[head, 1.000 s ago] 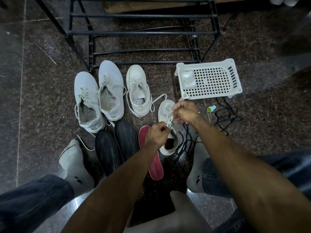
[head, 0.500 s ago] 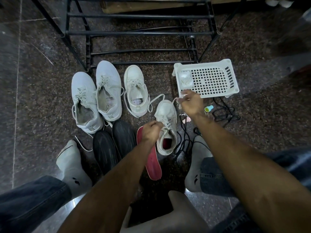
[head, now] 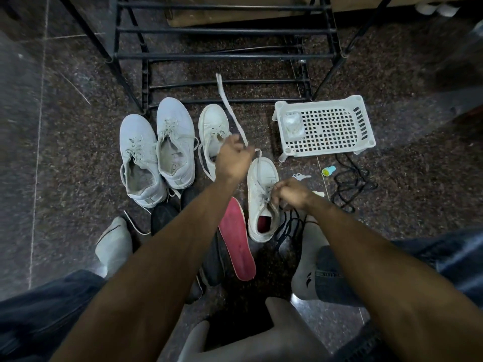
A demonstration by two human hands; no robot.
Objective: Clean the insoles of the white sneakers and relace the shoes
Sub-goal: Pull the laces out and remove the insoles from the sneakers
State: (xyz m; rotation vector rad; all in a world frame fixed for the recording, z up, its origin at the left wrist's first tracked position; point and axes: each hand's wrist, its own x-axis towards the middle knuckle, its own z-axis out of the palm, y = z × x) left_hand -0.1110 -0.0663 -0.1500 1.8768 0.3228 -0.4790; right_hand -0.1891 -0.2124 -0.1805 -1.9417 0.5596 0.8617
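A white sneaker (head: 261,178) with a red lining stands on the floor in front of me. My left hand (head: 234,159) grips its white lace (head: 230,108), which streams up and away toward the rack. My right hand (head: 290,193) pinches the laces at the sneaker's eyelets. A red insole (head: 236,244) lies just left of this sneaker. Its partner sneaker (head: 211,126) sits behind my left hand, partly hidden. Two more pale sneakers (head: 156,150) stand side by side further left.
A black metal shoe rack (head: 224,56) stands behind the shoes. A white perforated basket (head: 326,126) lies to the right, with black cords (head: 350,184) and a small green-blue cap (head: 328,170) near it. Dark shoes (head: 167,215) and my socked feet flank the insole.
My left hand rose from the sneaker's tongue up and away, drawing the lace out long. My right hand came back from near the basket down to the eyelets.
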